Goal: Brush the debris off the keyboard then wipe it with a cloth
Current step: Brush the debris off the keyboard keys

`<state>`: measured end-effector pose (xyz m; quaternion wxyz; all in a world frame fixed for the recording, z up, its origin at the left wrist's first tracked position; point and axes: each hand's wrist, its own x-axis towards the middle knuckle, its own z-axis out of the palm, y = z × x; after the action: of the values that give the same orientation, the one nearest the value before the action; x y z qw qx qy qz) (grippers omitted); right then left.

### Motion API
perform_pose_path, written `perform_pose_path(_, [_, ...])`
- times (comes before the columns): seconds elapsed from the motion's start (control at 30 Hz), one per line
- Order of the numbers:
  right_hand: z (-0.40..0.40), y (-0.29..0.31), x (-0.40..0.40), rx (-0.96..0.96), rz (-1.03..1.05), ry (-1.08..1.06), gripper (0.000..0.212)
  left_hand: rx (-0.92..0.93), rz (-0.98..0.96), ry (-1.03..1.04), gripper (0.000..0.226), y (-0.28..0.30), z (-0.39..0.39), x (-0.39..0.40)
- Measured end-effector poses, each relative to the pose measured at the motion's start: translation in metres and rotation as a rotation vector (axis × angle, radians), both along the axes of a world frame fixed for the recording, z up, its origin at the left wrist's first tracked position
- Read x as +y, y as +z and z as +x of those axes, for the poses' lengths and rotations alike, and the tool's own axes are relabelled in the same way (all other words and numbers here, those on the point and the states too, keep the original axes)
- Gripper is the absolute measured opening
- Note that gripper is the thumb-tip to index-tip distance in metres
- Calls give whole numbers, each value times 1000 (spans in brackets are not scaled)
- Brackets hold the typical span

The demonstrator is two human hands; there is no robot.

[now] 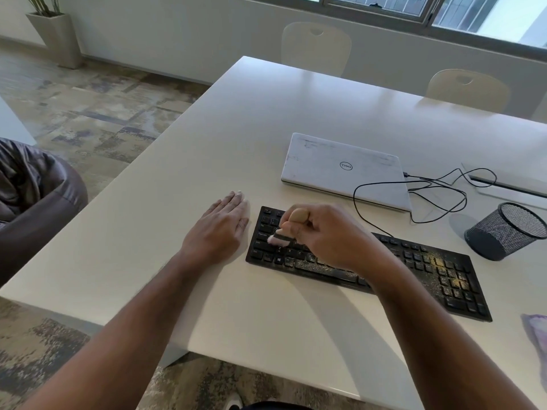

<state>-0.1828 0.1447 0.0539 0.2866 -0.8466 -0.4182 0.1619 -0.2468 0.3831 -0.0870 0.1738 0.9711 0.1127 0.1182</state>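
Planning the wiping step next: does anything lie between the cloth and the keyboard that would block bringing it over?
Nothing visible does. The cloth lies at the right edge of the table, beside the keyboard's right end, with bare tabletop between. The right hand is busy gripping the brush.

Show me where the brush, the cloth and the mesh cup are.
brush (279,237): head view, on its dark band above the pale bristles.
cloth (537,331): head view, on the purple fabric at the right edge.
mesh cup (488,242): head view, on its outer wire wall.
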Motion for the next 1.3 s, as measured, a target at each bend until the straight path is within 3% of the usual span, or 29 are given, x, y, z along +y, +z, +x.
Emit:
perform_pose_path(0.2, [7, 0, -7, -55, -94, -71, 32, 3, 4, -9, 55, -2, 0, 1])
perform_pose_path(0.37, [-8, -9, 4, -52, 129, -253, 27, -4, 7, 7, 56, -2, 1, 0])
perform_pose_path(0.43, [-18, -18, 7, -75, 126, -304, 32, -1, 7, 4, 56, -1, 1, 0])
perform_pose_path(0.57, [-20, -15, 3, -79, 8, -247, 30, 4, 4, 2, 56, -1, 0, 0])
perform_pose_path(0.77, [-11, -6, -5, -76, 83, -326, 27, 0, -3, 4, 55, 1, -1, -1])
perform_pose_path(0.93, [-19, -12, -5, -24, 23, -337, 38, 7, -1, 2, 55, 0, 0, -1])
perform_pose_path(1.03, [-20, -9, -6, 13, 90, -374, 39, 5, -3, 3, 55, 0, 0, -1])
perform_pose_path(1.2, [-19, -13, -10, -16, 30, -340, 36, 12, 5, 2, 56, -1, 0, 0])
perform_pose_path(1.3, [-14, -8, -13, -42, 97, -367, 31, 13, 2, -1, 56, 0, 0, -1])
